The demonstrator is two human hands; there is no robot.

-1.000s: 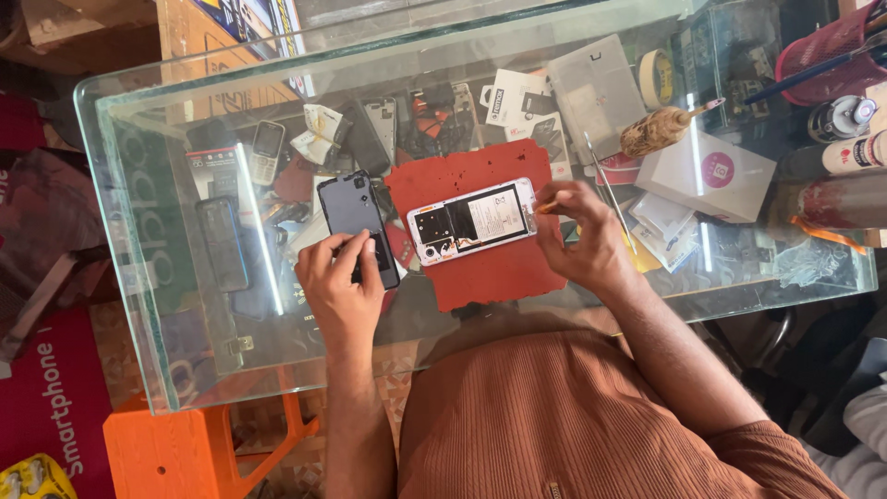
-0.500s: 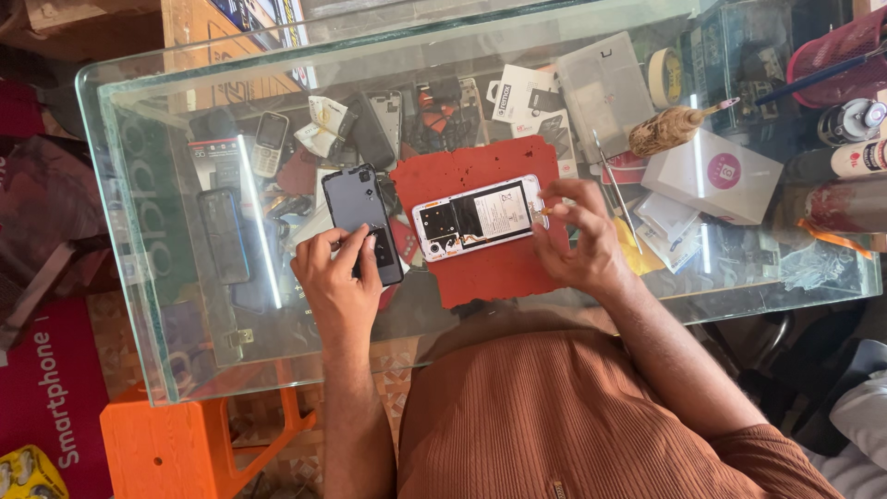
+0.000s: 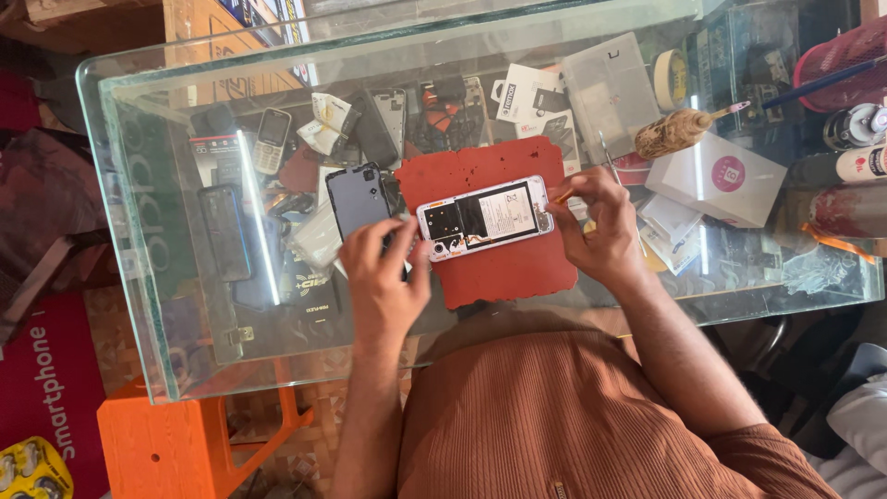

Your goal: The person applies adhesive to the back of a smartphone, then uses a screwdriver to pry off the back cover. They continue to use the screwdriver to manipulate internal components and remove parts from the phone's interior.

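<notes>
An opened smartphone [image 3: 484, 218], back cover off and its white inner frame and battery showing, lies on a red work mat [image 3: 499, 263] on the glass table [image 3: 166, 305]. My left hand [image 3: 381, 277] steadies the phone's left end with the thumb at its corner. My right hand [image 3: 596, 226] is at the phone's right end and pinches a thin orange-tipped tool [image 3: 561, 196] against it. The dark grey back cover [image 3: 358, 199] lies just left of the mat, above my left hand.
A wooden-handled brush [image 3: 679, 132] and a white box [image 3: 716, 178] lie right of the mat. Phones, parts and packets sit under the glass. A clear plastic box [image 3: 610, 88] is at the back. An orange stool [image 3: 166, 448] stands below left.
My left hand has shifted right from the grey back cover to the opened phone's left end. My right hand stays at the phone's right end with the tool.
</notes>
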